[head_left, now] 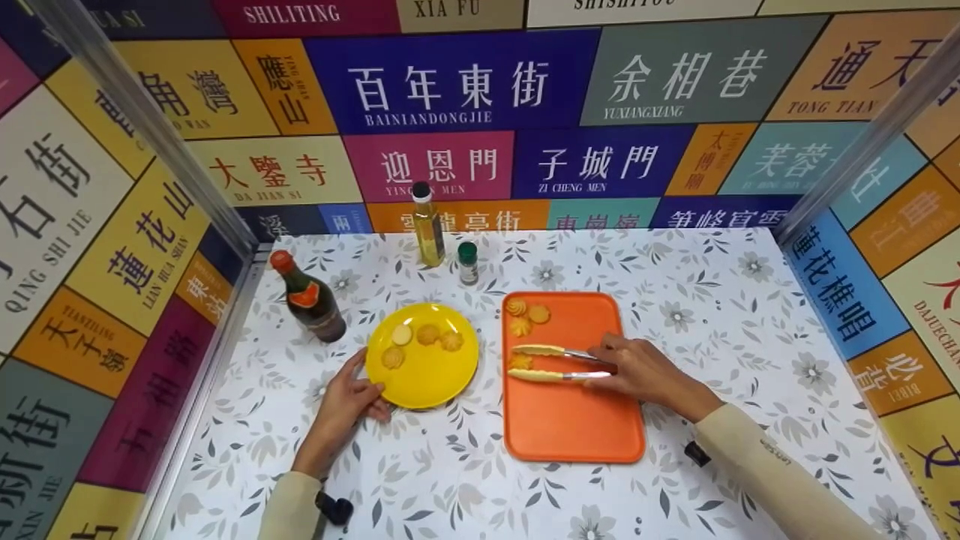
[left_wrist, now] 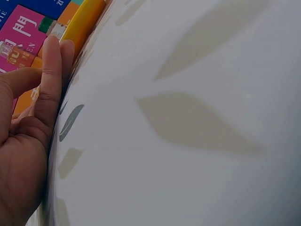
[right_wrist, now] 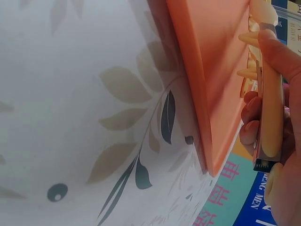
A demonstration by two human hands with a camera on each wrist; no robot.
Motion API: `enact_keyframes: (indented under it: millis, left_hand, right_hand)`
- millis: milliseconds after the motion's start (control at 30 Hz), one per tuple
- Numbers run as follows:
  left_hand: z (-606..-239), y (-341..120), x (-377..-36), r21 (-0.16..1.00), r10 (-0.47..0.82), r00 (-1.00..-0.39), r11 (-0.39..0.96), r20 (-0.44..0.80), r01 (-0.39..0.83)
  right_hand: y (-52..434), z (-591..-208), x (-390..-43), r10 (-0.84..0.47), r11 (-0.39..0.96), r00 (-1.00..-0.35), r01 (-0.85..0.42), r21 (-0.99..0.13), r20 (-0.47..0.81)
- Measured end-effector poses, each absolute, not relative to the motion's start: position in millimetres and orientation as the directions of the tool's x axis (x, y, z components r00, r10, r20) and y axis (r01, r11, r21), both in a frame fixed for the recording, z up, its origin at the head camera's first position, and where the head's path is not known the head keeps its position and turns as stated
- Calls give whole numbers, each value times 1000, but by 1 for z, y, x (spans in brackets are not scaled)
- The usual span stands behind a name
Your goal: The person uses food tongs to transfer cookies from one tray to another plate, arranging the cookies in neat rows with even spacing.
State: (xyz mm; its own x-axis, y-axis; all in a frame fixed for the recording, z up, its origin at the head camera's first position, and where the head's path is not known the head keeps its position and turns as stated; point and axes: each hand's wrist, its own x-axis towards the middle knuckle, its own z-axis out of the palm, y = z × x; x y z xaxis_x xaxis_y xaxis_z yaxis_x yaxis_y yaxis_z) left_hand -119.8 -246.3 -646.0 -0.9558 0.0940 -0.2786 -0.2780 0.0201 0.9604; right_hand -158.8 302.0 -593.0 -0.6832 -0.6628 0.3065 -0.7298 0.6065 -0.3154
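Note:
My right hand (head_left: 637, 367) grips a pair of tongs (head_left: 577, 356) with pale yellow tips. The tongs lie spread over the orange tray (head_left: 574, 427), their tips on either side of a cookie (head_left: 520, 362). Three more cookies (head_left: 520, 326) sit at the tray's far left corner. In the right wrist view, thumb and fingers wrap the tongs' handle (right_wrist: 272, 108) above the tray. My left hand (head_left: 351, 397) touches the left rim of the yellow plate (head_left: 427, 382), which carries several cookies (head_left: 428, 334). Its fingers (left_wrist: 51, 70) look straight in the left wrist view, beside the tabletop.
A dark sauce bottle (head_left: 311, 304) with a red cap stands left of the plate. Behind the plate are an oil bottle (head_left: 429, 232) and a small green-capped jar (head_left: 468, 264). Sign-printed walls border the leaf-patterned table (head_left: 465, 487) at the back and both sides.

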Motion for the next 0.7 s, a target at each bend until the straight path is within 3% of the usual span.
enact_keyframes:
  millis: [467, 700]
  left_hand:
    - [-646, -247, -120, 957, 94, -953, 15, -289, -289]
    - [-645, -246, -118, 963, 98, -958, 7, -270, -271]
  right_hand:
    - [302, -590, -157, -661, 572, -658, -753, -325, 360]
    - [301, -585, -156, -632, 587, -684, -730, -351, 365]
